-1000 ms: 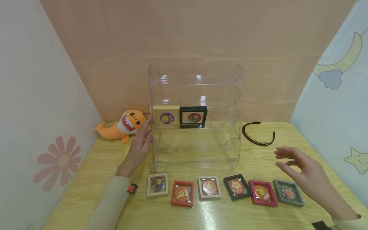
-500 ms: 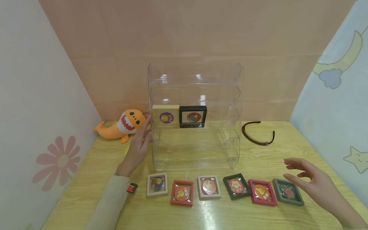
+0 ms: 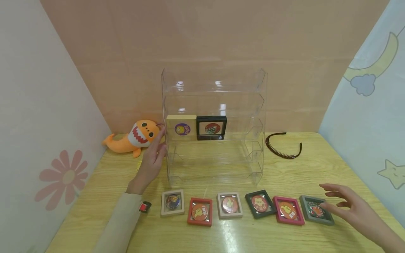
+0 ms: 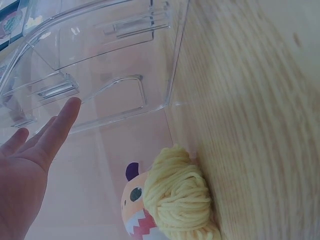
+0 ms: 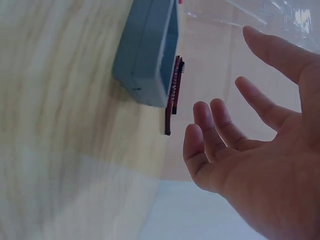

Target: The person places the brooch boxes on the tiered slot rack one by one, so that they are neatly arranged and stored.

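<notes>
A clear acrylic tiered rack (image 3: pixel 215 172) stands mid-table, with a cream framed badge (image 3: pixel 181 121) and a black framed badge (image 3: pixel 211 128) side by side on one tier. My left hand (image 3: pixel 149 163) rests straight fingers against the rack's left side. Over the grey framed badge (image 3: pixel 316 210), my right hand (image 3: pixel 357 211) hovers with parted, slightly bent fingers. In the right wrist view a gap shows between this hand (image 5: pixel 265 135) and the grey frame (image 5: pixel 145 55). Left of it lie a magenta frame (image 3: pixel 288 211), a dark green frame (image 3: pixel 261 204), a beige frame (image 3: pixel 229 205) and a red frame (image 3: pixel 200 212).
Another beige frame (image 3: pixel 172 203) ends the row at left. An orange shark plush (image 3: pixel 131 138) sits left of the rack, near a yellow yarn ball (image 4: pixel 177 195). A dark headband (image 3: pixel 281 153) lies to the right. Walls bound the table at the back and sides.
My right hand has come down and toward the near right, from beside the headband to above the grey frame. My left hand stays at the rack's side.
</notes>
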`<action>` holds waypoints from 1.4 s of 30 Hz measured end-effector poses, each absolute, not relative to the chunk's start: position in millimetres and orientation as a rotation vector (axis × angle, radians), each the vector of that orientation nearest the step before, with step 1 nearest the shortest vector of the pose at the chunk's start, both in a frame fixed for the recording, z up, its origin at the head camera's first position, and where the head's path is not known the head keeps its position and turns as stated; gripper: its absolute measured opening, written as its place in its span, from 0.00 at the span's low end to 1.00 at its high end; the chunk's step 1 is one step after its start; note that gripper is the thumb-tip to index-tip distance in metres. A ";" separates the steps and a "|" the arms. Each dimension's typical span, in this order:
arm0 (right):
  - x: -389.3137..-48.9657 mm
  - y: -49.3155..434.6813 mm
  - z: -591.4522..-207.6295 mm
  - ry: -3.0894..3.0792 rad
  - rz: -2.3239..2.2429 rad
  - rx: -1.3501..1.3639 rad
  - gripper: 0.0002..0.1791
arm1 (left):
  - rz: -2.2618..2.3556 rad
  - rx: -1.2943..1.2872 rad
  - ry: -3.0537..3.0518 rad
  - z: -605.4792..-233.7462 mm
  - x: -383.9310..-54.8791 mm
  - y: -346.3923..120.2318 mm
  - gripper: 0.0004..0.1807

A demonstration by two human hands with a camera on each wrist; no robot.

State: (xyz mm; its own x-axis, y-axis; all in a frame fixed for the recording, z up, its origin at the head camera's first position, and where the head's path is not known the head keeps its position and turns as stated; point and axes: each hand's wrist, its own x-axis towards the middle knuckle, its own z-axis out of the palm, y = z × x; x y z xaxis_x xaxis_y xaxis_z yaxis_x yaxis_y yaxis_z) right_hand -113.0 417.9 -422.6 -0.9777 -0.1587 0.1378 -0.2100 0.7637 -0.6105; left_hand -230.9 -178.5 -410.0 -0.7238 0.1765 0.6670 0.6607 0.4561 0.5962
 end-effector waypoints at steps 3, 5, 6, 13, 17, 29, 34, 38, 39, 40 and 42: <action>-111.0 424.6 -428.7 -2.897 1.020 0.297 0.29 | -1.226 -0.696 -2.185 -410.0 -230.9 -178.1 0.34; -109.6 429.2 -433.1 -2.908 1.020 0.302 0.31 | -1.220 -0.693 -2.189 -410.4 -231.2 -178.8 0.34; -109.2 431.3 -435.3 -2.909 1.019 0.309 0.31 | -1.217 -0.695 -2.189 -410.6 -231.1 -179.3 0.35; -105.5 441.7 -449.1 -2.938 1.027 0.345 0.38 | -1.220 -0.730 -2.162 -413.3 -232.1 -182.3 0.35; -104.0 444.2 -457.3 -2.923 1.044 0.389 0.44 | -1.211 -0.733 -2.160 -413.8 -232.4 -183.0 0.35; -104.2 446.0 -465.0 -2.989 0.957 0.472 0.48 | -1.217 -0.735 -2.191 -411.1 -231.3 -182.0 0.35; -105.1 445.3 -466.1 -2.989 0.929 0.481 0.44 | -1.230 -0.728 -2.201 -409.5 -231.4 -181.4 0.35; -105.4 446.3 -467.5 -2.990 0.938 0.482 0.43 | -1.231 -0.716 -2.194 -409.7 -231.5 -180.8 0.35; -105.2 447.1 -467.8 -2.992 0.941 0.489 0.43 | -1.231 -0.710 -2.195 -409.9 -231.4 -180.7 0.35; -105.0 448.0 -468.3 -2.987 0.952 0.498 0.43 | -1.229 -0.706 -2.199 -409.8 -231.0 -180.4 0.35; -104.9 449.9 -469.3 -2.978 0.970 0.505 0.42 | -1.234 -0.700 -2.203 -408.8 -229.4 -179.5 0.34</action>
